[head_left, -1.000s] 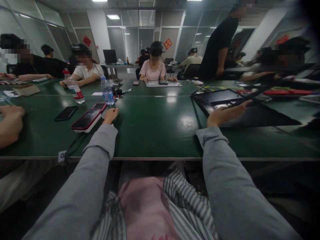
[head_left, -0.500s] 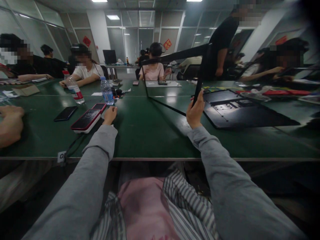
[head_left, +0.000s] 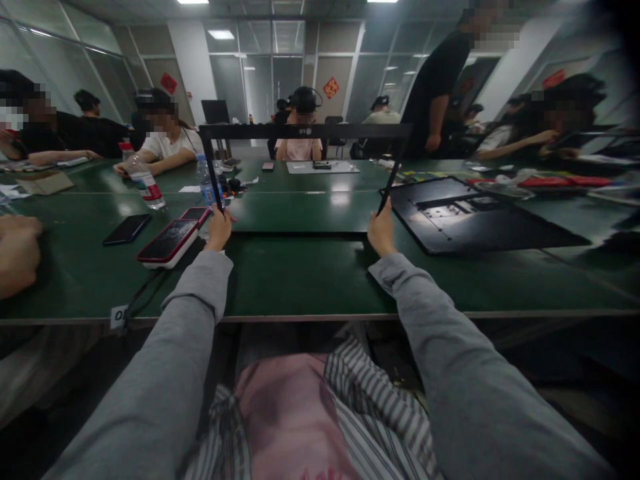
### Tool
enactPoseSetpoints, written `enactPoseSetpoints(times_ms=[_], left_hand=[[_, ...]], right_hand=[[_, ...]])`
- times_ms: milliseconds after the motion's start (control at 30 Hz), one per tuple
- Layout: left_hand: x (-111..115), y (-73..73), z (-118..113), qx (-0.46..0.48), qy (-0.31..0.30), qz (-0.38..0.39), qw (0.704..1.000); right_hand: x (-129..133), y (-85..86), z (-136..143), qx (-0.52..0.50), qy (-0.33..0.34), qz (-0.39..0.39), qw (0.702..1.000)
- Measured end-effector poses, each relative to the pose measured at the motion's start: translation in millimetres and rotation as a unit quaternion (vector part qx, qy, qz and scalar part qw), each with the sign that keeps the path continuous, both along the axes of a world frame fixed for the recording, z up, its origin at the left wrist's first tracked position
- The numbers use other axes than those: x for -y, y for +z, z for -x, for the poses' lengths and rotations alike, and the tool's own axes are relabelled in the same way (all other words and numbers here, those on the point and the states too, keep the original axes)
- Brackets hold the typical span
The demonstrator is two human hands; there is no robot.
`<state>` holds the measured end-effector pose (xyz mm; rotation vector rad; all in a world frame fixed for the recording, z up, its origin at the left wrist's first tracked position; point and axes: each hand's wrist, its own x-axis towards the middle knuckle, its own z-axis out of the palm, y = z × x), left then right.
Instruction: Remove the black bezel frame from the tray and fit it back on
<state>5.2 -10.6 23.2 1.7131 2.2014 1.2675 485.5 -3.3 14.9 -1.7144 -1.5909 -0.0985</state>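
A thin black rectangular frame (head_left: 300,233) with an LG logo on its wide bar is held up over the green table (head_left: 300,280). My left hand (head_left: 219,228) is closed on its left side, and my right hand (head_left: 382,230) grips its right side. Through the open middle of the frame the table and the far side of the room show. To the right of my right hand a flat black panel (head_left: 505,233) with metal parts at its centre lies on the table.
Left of my left hand are a red-edged device (head_left: 170,243), a dark phone (head_left: 127,229) and two bottles, one (head_left: 146,183) with a red label. A person's hand (head_left: 19,253) rests at the far left. Several people sit around; one stands behind the table.
The frame has swung round from a slanted position to face me squarely. My left hand, empty before, now holds its left side. The person opposite has raised their hands towards the head.
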Motion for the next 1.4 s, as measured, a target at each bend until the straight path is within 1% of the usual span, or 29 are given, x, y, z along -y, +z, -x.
enactPoseSetpoints(times_ms=[33, 100, 167, 233, 333, 400, 600, 700, 867, 1133, 1267, 1400], left_hand=[[1.2, 1.1, -0.4, -0.008, 0.000, 0.004, 1.000], [1.6, 0.9, 0.4, -0.021, 0.002, 0.020, 1.000], [-0.3, -2.0, 2.6, -0.041, 0.017, 0.047, 0.998], [-3.6, -6.0, 5.5, -0.068, 0.025, 0.085, 0.994], [-8.3, -10.4, 9.6, -0.104, 0.010, 0.149, 0.983], [-9.8, -11.2, 11.3, -0.120, 0.003, 0.175, 0.977], [-3.2, -10.1, 11.5, -0.151, 0.022, 0.159, 0.975], [1.5, -9.5, 11.0, -0.166, 0.033, 0.169, 0.971], [5.0, -7.9, 9.4, -0.184, 0.024, 0.179, 0.966], [10.6, -3.6, 5.7, -0.179, 0.024, 0.184, 0.966], [10.3, -2.7, 5.5, -0.186, 0.015, 0.182, 0.965], [8.5, -4.3, 5.9, -0.184, 0.021, 0.181, 0.966]], right_hand=[[-1.7, -2.7, -1.8, 0.010, -0.011, 0.036, 0.999], [-5.9, -8.4, -5.5, 0.007, -0.018, 0.077, 0.997], [-9.7, -13.9, -8.8, 0.023, -0.017, 0.095, 0.995], [-11.7, -18.0, -11.5, 0.049, -0.035, 0.106, 0.993], [-10.8, -20.4, -13.9, 0.072, -0.066, 0.147, 0.984], [-9.4, -20.3, -14.7, 0.067, -0.073, 0.167, 0.981], [-8.5, -19.8, -15.7, 0.046, -0.072, 0.169, 0.982], [-9.5, -20.5, -16.5, 0.043, -0.069, 0.177, 0.981], [-12.0, -21.3, -18.3, 0.043, -0.070, 0.182, 0.980], [-12.6, -22.5, -19.2, 0.045, -0.067, 0.178, 0.981], [-10.6, -20.8, -18.1, 0.043, -0.065, 0.179, 0.981], [-9.2, -19.3, -17.5, 0.045, -0.066, 0.182, 0.980]])
